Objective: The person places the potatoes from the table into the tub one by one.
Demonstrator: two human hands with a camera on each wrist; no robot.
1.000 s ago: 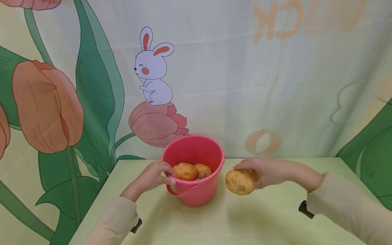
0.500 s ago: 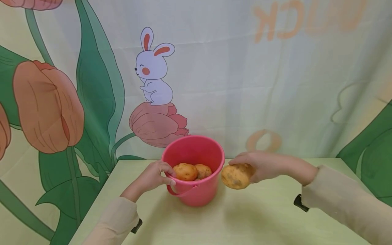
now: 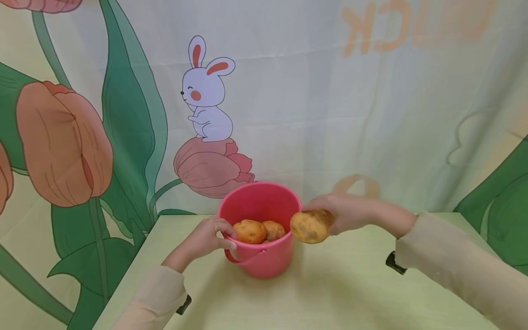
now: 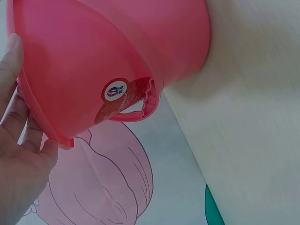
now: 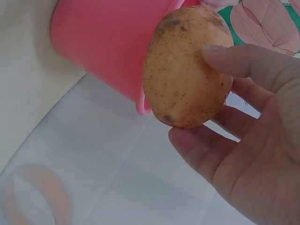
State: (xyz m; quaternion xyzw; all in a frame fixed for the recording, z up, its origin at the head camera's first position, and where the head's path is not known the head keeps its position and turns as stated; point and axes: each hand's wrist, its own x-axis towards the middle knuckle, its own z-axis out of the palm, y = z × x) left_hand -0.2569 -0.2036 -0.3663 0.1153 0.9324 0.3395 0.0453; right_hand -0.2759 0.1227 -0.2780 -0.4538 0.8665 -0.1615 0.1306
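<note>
A pink bucket (image 3: 264,263) stands on the table with potatoes (image 3: 249,231) inside it. My left hand (image 3: 209,236) grips the bucket's rim on its left side, the thumb outside and the fingers over the edge. In the left wrist view the same hand (image 4: 23,140) pinches the rim. My right hand (image 3: 350,213) holds another potato (image 3: 310,227), raised above the table and overlapping the bucket's right rim in the head view. From the right wrist, the potato (image 5: 185,70) shows dark spots, with thumb and fingers around it and the bucket's wall behind.
The pale green table (image 3: 264,307) runs back to a hanging cloth (image 3: 371,114) printed with tulips and a rabbit. The bucket stands close to that back edge. Its handle (image 3: 239,261) hangs down along the near left side.
My right hand has carried its potato leftward and up, from beside the bucket to its right rim. The left hand and the bucket have stayed in place.
</note>
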